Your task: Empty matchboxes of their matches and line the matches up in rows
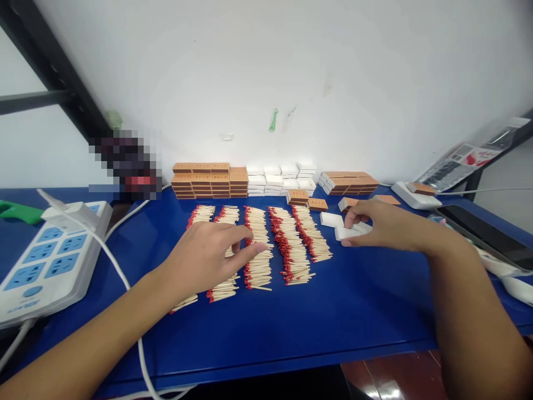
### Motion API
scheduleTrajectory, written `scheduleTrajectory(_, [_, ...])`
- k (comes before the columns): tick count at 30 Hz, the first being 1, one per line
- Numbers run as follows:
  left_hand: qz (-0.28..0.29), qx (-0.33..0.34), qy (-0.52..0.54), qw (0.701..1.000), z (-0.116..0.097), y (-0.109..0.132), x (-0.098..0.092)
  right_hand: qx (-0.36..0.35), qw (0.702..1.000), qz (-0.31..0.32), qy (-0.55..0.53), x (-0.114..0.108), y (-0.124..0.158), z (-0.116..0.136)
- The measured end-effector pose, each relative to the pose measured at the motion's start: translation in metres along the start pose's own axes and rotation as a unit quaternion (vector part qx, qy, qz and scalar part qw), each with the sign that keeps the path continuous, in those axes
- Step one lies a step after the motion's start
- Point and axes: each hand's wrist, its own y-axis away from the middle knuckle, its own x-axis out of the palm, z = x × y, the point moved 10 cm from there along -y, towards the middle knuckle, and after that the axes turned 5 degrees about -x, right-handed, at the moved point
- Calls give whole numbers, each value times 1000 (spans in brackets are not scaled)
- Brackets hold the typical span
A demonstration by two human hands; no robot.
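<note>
Over the rows of red-tipped matches [256, 261] hovers my left hand [204, 255], its thumb and index finger slightly apart with nothing visible between them. Whether its fingertips touch the matches I cannot tell. My right hand [381, 225] is closed on a small white matchbox tray [342, 233], gripping it between thumb and fingers at the table's right. Another white tray [332, 220] lies just left of it. More white pieces sit partly hidden under the right hand. Behind that hand lies an orange matchbox [347, 204].
Stacked orange matchboxes [210, 183], white trays [275, 182] and half-sleeved boxes [350, 182] line the wall. Two orange boxes [307, 199] lie before them. A power strip [58, 261] with a white cable sits left; a phone [491, 233] lies right on the blue table [266, 339].
</note>
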Motion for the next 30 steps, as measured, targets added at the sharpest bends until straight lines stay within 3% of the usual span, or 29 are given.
scheduleTrajectory(9, [7,-3,-2,1000,1,0,1,11,1000,20,-2,4,0,5])
scheduleTrajectory(13, [8,-5,0,1000,2,0,2,-20,999,16,-36,0,3,10])
scheduleTrajectory(21, [12,-7,-2,1000,2,0,1,-57,995,-31,-78,-17,5,22])
scheduleTrajectory(30, [-5,7,-12,1000,0,1,-1,-57,981,-156,-103,-39,2,26])
